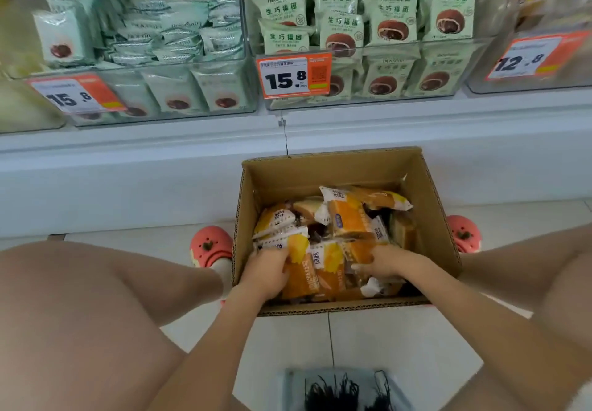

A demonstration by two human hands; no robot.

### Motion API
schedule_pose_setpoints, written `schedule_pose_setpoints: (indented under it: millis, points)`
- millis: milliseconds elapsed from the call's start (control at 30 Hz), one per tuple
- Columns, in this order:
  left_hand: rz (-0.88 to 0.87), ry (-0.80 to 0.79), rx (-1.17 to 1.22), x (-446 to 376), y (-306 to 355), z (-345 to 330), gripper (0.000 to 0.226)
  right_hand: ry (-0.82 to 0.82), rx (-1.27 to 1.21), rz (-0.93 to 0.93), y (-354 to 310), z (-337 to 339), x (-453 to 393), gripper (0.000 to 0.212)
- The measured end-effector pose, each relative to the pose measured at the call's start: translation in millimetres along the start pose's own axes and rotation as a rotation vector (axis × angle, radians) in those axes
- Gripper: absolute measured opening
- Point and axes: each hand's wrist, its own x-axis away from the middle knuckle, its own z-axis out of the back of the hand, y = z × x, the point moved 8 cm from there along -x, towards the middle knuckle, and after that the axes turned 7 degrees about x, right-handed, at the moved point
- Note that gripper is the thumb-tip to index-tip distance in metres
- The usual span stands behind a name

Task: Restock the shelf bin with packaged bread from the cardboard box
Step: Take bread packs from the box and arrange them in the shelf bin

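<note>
- Two hands are inside the cardboard box (339, 170), which stands on the floor in the lower middle of the frame, between the person's knees.
- Left hand (266, 269) curls its fingers over the top end of an orange bread pack (301, 269) at the near left of the box; it seems to grip this pack.
- Right hand (382, 261) lies on the packs (352, 218) at the near right, fingers bent around wrapping; which single pack it holds, I cannot tell.
- Between the two hands stand more orange packs, with their long axis running from the near wall of the box toward the far wall.
- Both hands are equally near to the bread, so I judge that they will lift one bundle together, squeezing from the two sides.
- Clear shelf bins (368, 68) sit in the upper part of the frame, behind orange price tags (293, 76); they hold green packs (394, 13), not orange ones.
- Which bin should receive the bread is not visible, so the lift goes up and forward, away from the person.
</note>
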Motion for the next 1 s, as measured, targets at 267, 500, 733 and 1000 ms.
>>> schedule_pose_setpoints:
  millis: [267,500,733,1000]
  points:
    - [0.001,-0.026,0.043,-2,11,-3,0.024,0.138,0.133,0.19,-7,11,19,0.016]
    - [0.081,-0.043,0.633,-8,31,-5,0.017,0.47,0.187,0.26,-17,60,47,0.013]
    - [0.169,-0.215,1.295,7,50,8,0.032,0.654,-0.573,0.388,-8,115,87,0.012]
    - [0.243,0.087,1.509,6,40,36,0.033,0.48,-1.16,0.234,2,90,67,0.031]
